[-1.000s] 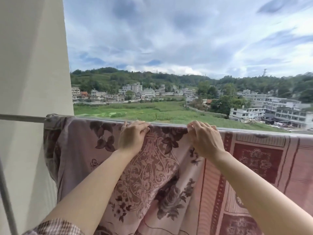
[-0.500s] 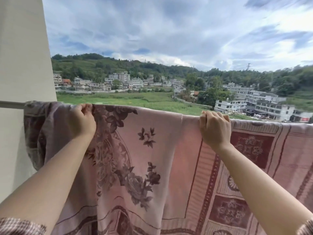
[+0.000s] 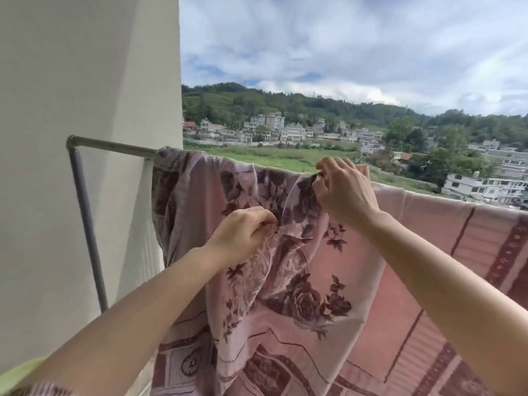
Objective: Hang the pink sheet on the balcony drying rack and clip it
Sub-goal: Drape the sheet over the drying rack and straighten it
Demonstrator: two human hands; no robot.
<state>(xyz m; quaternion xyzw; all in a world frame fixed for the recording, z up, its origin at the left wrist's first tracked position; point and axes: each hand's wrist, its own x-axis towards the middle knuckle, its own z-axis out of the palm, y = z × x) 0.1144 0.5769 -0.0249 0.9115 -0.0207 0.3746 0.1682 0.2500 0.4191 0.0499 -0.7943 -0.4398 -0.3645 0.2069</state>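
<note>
Drying rack [image 3: 114, 145] rail covered by pink sheet [image 3: 357, 281] from bunched left end rightward. Upright's foot hidden behind left forearm [image 3: 128, 324]. Sheet cut off by bottom and right edges; far side not seen. Left hand [image 3: 243, 235] fingertips buried in pinched fold. Right hand [image 3: 343, 192] fingertips curled over top edge, out of sight. Dark spot [image 3: 319, 175] at right thumb: pattern or clip, cannot be told. Green shape [image 3: 17, 372] and checked sleeve [image 3: 43, 391] clipped by bottom-left corner, blurred. Distant buildings [image 3: 268, 125] too small for detail.
</note>
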